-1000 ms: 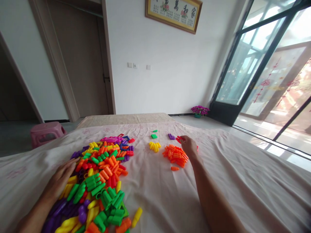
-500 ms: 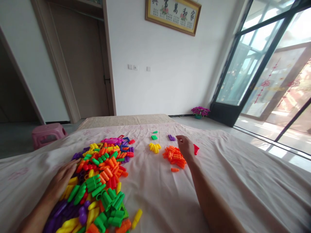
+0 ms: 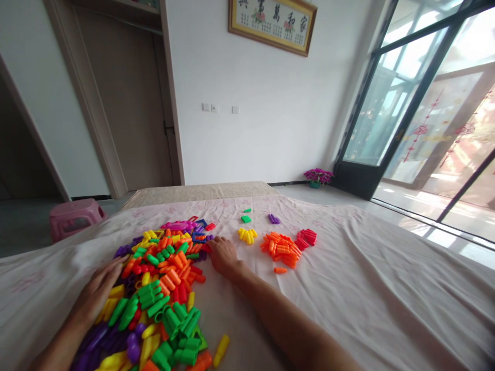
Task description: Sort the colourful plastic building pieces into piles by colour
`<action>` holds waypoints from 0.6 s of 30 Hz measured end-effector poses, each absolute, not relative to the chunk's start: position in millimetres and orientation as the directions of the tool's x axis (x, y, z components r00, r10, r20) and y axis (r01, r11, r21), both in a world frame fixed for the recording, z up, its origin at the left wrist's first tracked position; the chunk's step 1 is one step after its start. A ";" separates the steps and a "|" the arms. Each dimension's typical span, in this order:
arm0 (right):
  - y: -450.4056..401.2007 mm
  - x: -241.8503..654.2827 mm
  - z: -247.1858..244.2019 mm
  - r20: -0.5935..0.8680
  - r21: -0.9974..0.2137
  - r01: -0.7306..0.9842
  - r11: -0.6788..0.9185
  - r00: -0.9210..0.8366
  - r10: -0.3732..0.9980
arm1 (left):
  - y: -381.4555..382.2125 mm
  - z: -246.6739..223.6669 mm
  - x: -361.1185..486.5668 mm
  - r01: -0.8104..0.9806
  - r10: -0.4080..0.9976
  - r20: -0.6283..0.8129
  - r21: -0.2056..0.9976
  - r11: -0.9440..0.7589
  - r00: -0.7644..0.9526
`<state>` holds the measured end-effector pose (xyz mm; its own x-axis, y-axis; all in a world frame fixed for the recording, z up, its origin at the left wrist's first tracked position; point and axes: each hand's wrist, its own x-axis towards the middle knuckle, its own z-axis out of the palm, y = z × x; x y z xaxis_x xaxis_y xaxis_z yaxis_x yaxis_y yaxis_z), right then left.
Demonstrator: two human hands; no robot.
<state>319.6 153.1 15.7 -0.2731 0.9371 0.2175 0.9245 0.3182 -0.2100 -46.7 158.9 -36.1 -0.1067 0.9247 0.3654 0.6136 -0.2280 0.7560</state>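
My right hand (image 3: 224, 255) meets a red piece (image 3: 207, 248) at the right edge of the mixed pile (image 3: 168, 281), left of frame centre; I cannot tell whether the grip has closed. Pinch the sides; lift vertically to avoid dragging neighbours. My left hand (image 3: 98, 288) lies spread against the pile, lower left.

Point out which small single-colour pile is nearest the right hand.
Yellow pile, just to the right of the right hand. Orange pile and red pile lie farther right; purple pile and green block lie farther back.
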 end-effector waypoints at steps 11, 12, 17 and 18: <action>115.8 428.2 70.2 0.387 -0.327 0.943 0.061 0.075 0.919 | 163.6 -40.8 -49.8 0.550 0.934 0.335 0.807 -0.216 -0.125; 114.0 449.8 74.4 0.390 -0.335 0.942 -0.003 0.142 0.910 | 163.8 -41.1 -49.9 0.546 0.933 0.334 0.810 -0.213 -0.133; 103.4 554.9 71.3 0.352 -0.258 0.897 -0.358 0.432 0.830 | 158.8 -33.6 -43.9 0.529 0.950 0.284 0.830 -0.176 -0.130; 100.6 571.7 65.4 0.332 -0.238 0.882 -0.407 0.467 0.819 | 157.3 -31.4 -42.2 0.525 0.953 0.275 0.834 -0.169 -0.130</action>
